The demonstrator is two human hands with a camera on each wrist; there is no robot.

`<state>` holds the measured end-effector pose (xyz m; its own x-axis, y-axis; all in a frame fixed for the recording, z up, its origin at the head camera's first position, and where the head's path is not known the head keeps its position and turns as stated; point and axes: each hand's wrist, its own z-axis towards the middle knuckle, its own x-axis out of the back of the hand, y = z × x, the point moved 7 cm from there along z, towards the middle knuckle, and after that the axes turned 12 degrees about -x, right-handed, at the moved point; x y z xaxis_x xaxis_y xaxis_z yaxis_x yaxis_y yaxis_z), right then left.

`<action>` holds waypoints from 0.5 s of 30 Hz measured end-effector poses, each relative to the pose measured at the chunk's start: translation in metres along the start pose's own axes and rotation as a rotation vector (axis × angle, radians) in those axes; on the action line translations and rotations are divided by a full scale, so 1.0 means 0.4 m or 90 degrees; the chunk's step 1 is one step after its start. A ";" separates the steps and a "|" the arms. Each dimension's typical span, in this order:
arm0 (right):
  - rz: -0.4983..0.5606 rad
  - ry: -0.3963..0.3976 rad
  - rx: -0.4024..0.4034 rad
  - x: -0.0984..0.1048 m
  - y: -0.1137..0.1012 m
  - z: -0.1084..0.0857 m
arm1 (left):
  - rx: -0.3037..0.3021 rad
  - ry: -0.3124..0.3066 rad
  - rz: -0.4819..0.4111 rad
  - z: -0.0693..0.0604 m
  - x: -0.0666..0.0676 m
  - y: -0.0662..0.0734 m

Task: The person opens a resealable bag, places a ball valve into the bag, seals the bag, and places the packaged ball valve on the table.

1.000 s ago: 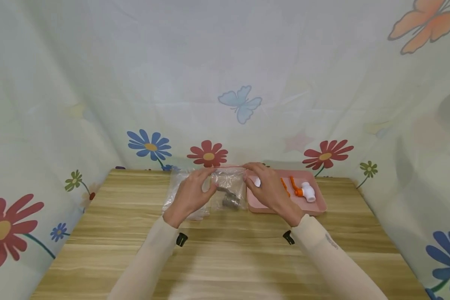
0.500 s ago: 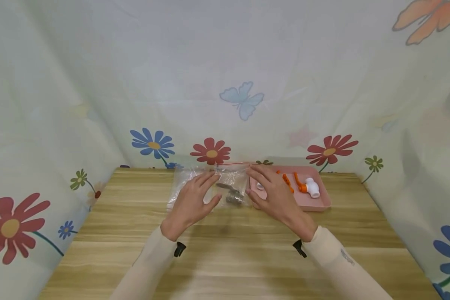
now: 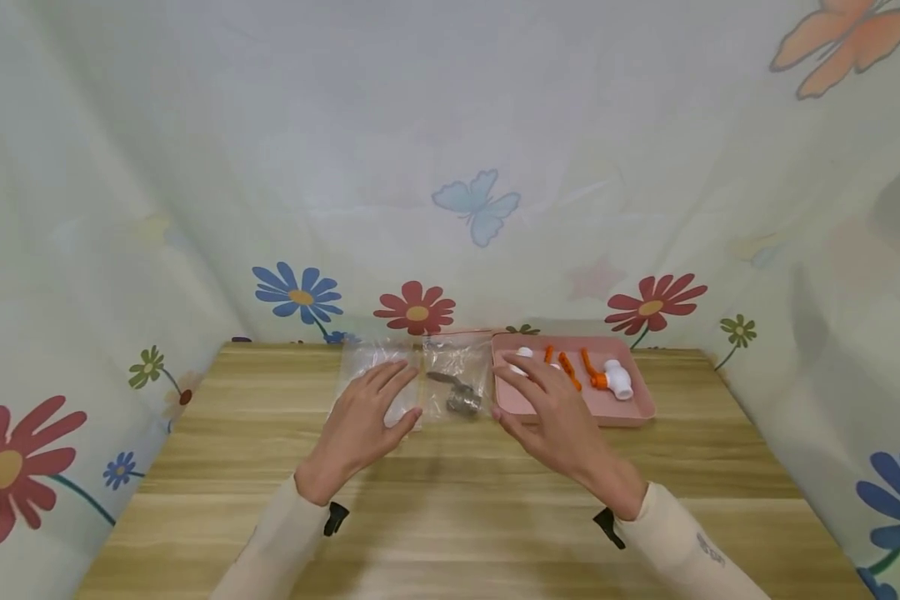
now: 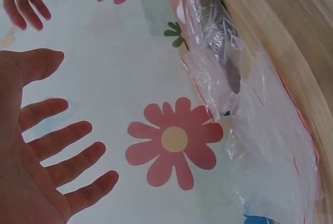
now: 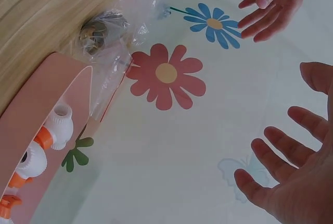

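Note:
A clear zip bag [image 3: 450, 353] with a red seal line lies at the back of the table. Through its film shows a grey valve [image 3: 462, 400] with a lever handle. To the bag's left hovers my left hand [image 3: 362, 427], over a stack of clear bags [image 3: 355, 364]. My right hand [image 3: 562, 423] is at the bag's right, over the near left part of a pink tray [image 3: 630, 420]. In the wrist views the left hand [image 4: 57, 146] and the right hand [image 5: 296, 174] have spread fingers and hold nothing.
White valves [image 3: 617, 381] with orange handles [image 3: 569, 372] lie in the tray, some partly hidden by my right hand. A flower-printed cloth [image 3: 375, 150] hangs behind and beside the wooden table [image 3: 450, 517].
Both hands have let go of the bag's top edge, drawn back toward me and moved apart. The bag with the grey valve now lies uncovered between them.

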<state>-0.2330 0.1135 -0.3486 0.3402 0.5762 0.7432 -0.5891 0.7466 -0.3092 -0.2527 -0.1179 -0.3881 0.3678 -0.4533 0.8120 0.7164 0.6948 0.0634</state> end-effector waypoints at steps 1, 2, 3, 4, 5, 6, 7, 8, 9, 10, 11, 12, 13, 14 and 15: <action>-0.002 -0.002 -0.003 0.001 -0.001 -0.005 | 0.001 -0.004 0.000 -0.002 0.000 -0.001; -0.002 -0.004 -0.007 0.001 -0.001 -0.009 | 0.004 -0.009 0.000 -0.003 -0.002 -0.002; -0.004 -0.008 -0.010 0.001 -0.001 -0.014 | 0.006 -0.014 0.000 -0.005 -0.003 -0.004; -0.005 -0.010 -0.011 0.000 -0.002 -0.019 | 0.009 -0.021 0.001 -0.007 -0.005 -0.005; -0.005 -0.013 -0.010 0.000 -0.003 -0.024 | 0.013 -0.027 0.003 -0.010 -0.008 -0.007; -0.003 -0.016 -0.009 -0.001 -0.005 -0.028 | 0.016 -0.033 0.004 -0.013 -0.010 -0.009; -0.001 -0.019 -0.009 -0.002 -0.006 -0.033 | 0.019 -0.038 0.003 -0.016 -0.013 -0.011; 0.002 -0.021 -0.008 -0.003 -0.009 -0.037 | 0.021 -0.043 0.004 -0.018 -0.016 -0.013; 0.005 -0.022 -0.006 -0.003 -0.011 -0.041 | 0.023 -0.048 0.005 -0.022 -0.019 -0.016; 0.009 -0.023 -0.004 -0.004 -0.014 -0.045 | 0.026 -0.054 0.008 -0.026 -0.023 -0.020; 0.013 -0.025 -0.003 -0.006 -0.017 -0.049 | 0.029 -0.059 0.012 -0.030 -0.026 -0.024; 0.017 -0.027 -0.001 -0.007 -0.021 -0.053 | 0.032 -0.063 0.017 -0.035 -0.030 -0.029; 0.018 -0.027 0.002 -0.008 -0.024 -0.056 | 0.034 -0.067 0.019 -0.039 -0.033 -0.034; 0.022 -0.028 0.005 -0.010 -0.028 -0.059 | 0.037 -0.072 0.024 -0.044 -0.037 -0.040; 0.025 -0.027 0.008 -0.011 -0.031 -0.062 | 0.040 -0.077 0.027 -0.048 -0.042 -0.045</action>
<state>-0.2090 0.1099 -0.3628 0.2852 0.5894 0.7558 -0.6100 0.7199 -0.3313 -0.2604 -0.1338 -0.4140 0.3198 -0.3545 0.8786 0.6622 0.7469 0.0603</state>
